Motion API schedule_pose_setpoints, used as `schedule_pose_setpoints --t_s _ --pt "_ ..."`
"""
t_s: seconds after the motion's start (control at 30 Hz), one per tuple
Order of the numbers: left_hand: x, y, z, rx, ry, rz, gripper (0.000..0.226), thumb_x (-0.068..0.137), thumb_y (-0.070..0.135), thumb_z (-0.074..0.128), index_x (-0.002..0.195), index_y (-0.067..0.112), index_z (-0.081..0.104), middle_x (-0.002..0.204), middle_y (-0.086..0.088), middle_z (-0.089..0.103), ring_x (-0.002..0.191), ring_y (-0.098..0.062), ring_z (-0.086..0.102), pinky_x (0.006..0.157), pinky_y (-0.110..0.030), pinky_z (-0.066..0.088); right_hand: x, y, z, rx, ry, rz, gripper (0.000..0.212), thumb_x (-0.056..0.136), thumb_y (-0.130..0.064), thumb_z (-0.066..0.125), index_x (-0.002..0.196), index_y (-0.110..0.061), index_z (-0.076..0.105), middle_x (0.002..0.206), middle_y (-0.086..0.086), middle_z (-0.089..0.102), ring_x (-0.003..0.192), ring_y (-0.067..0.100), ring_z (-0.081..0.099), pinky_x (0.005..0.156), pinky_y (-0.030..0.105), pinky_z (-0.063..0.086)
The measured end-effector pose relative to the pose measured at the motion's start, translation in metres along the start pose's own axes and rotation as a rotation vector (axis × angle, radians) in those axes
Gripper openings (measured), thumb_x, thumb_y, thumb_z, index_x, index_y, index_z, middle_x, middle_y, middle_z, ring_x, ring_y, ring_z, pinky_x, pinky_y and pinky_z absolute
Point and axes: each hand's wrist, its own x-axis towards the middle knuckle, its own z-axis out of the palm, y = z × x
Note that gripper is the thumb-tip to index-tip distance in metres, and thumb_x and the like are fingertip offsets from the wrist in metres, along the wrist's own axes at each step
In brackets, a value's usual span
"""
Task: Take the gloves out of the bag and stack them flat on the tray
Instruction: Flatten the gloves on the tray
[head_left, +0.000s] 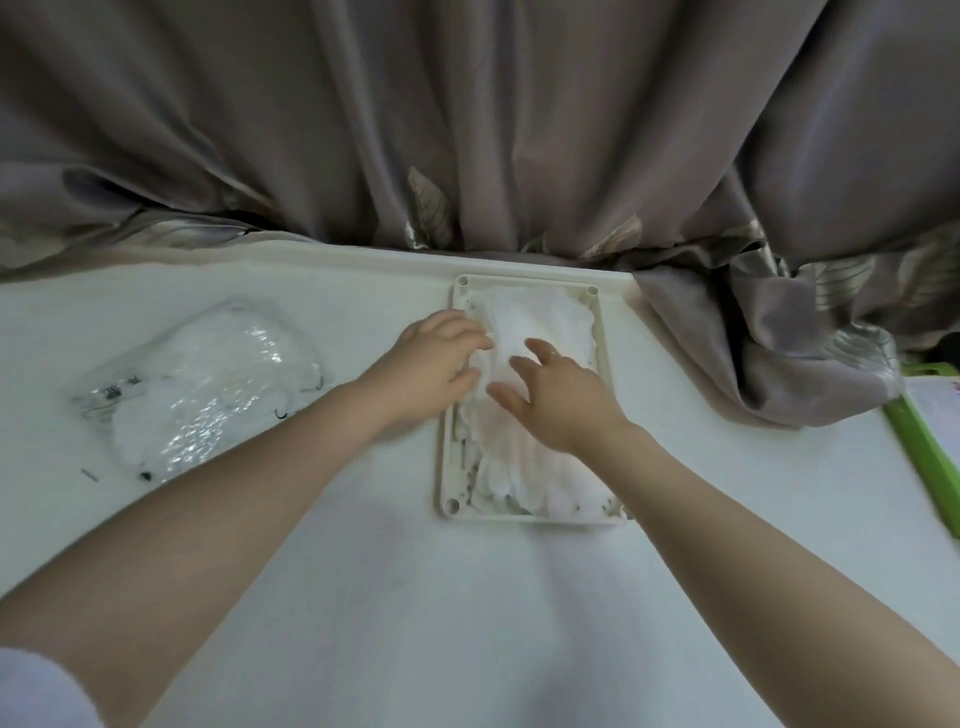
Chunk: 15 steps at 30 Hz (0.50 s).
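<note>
A cream rectangular tray (603, 332) lies at the far middle of the white table. White gloves (540, 319) are piled flat inside it, reaching from its far end to its near end. My left hand (434, 358) rests on the left side of the pile, fingers laid over the glove edge. My right hand (558, 397) hovers over or touches the middle of the pile with fingers spread. A clear plastic bag (202, 387) holding more white gloves lies to the left, apart from both hands.
A grey-brown curtain (467, 130) hangs behind the table and drapes onto its right side. A green-edged board (924, 441) lies at the right edge. Small dark specks sit near the bag.
</note>
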Motion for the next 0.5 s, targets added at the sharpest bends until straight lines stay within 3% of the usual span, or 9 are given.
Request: schedule_pose_setpoints --t_s 0.07,0.13,0.23,0.3,0.37,0.43,0.5 --pt "-0.026 -0.017 -0.009 0.038 0.117 0.019 0.035 0.088 0.024 0.045 0.114 0.015 0.067 0.130 -0.005 0.058 0.133 -0.029 0.040 0.108 -0.041 0.030 0.002 -0.029 -0.001 0.052 0.055 -0.115 0.043 0.098 -0.038 0.042 0.133 -0.015 0.050 0.149 0.004 0.033 0.117 0.027 0.053 0.090 0.035 0.045" --pt "-0.061 -0.044 -0.019 0.133 0.222 0.015 0.033 0.079 0.019 0.043 0.088 0.015 0.074 0.120 -0.011 0.063 0.121 -0.038 0.052 0.097 -0.050 0.039 0.000 -0.061 0.007 0.079 0.096 -0.207 0.032 0.098 -0.028 0.043 0.119 -0.011 0.059 0.137 0.002 0.046 0.104 0.028 0.059 0.081 0.035 0.049" --pt "-0.106 -0.083 -0.033 0.208 0.283 -0.144 0.023 0.076 -0.002 0.058 0.076 0.015 0.074 0.140 -0.017 0.046 0.132 -0.044 0.035 0.103 -0.051 0.026 -0.001 -0.104 0.021 0.117 0.142 -0.269 0.028 0.098 -0.024 0.040 0.106 -0.008 0.062 0.121 0.001 0.055 0.091 0.028 0.060 0.071 0.034 0.049" --pt "-0.130 -0.104 -0.043 0.212 0.218 -0.322 0.022 0.083 0.004 0.062 0.089 0.020 0.075 0.154 -0.011 0.024 0.142 -0.039 0.012 0.111 -0.044 0.009 0.001 -0.130 0.030 0.135 0.144 -0.298 0.026 0.097 -0.021 0.040 0.106 -0.009 0.061 0.116 0.000 0.056 0.092 0.026 0.057 0.063 0.030 0.043" --pt "-0.142 -0.122 -0.050 0.193 0.055 -0.445 0.027 0.091 0.015 0.056 0.113 0.026 0.067 0.158 -0.006 0.012 0.144 -0.031 0.006 0.113 -0.036 0.007 0.004 -0.149 0.039 0.170 0.131 -0.339 0.024 0.096 -0.016 0.040 0.108 -0.009 0.060 0.116 0.002 0.055 0.096 0.027 0.056 0.062 0.029 0.037" --pt "-0.153 -0.139 -0.055 0.090 -0.037 -0.483 0.038 0.093 0.013 0.052 0.129 0.022 0.054 0.153 -0.007 0.027 0.136 -0.028 0.029 0.108 -0.033 0.024 0.005 -0.171 0.053 0.227 0.098 -0.373 0.025 0.094 -0.008 0.041 0.112 -0.007 0.059 0.123 0.006 0.052 0.100 0.031 0.056 0.069 0.033 0.044" --pt "-0.159 -0.151 -0.058 -0.040 -0.040 -0.485 0.043 0.093 0.006 0.049 0.133 0.019 0.047 0.137 -0.005 0.048 0.116 -0.025 0.050 0.097 -0.032 0.038 0.006 -0.189 0.071 0.264 0.046 -0.360 0.031 0.094 -0.004 0.040 0.121 -0.005 0.056 0.136 0.009 0.046 0.108 0.033 0.055 0.082 0.040 0.048"
